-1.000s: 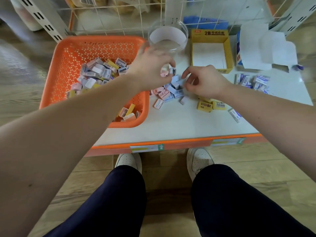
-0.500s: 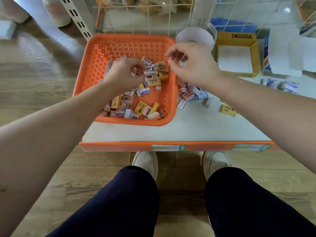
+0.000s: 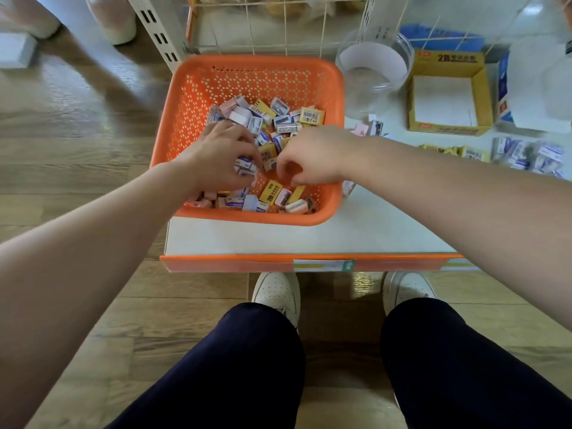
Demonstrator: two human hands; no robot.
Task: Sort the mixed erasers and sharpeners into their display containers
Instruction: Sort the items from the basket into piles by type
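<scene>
At shelf [image 3: 371, 230] above wood floor [image 3: 77, 156], left hand [image 3: 213, 159], right hand [image 3: 315, 156] curl fingers [image 3: 286, 164] among erasers [image 3: 312, 115].

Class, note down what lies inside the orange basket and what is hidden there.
Small yellow, pink and white boxed pieces lie piled in the basket. The left hand and right hand reach in, covering the pile's middle; what they hold is hidden.

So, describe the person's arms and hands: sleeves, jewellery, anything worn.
The left arm and right arm are bare, with no sleeve in view. The left hand and right hand wear no gloves. No watch, bracelet or ring shows.
</scene>
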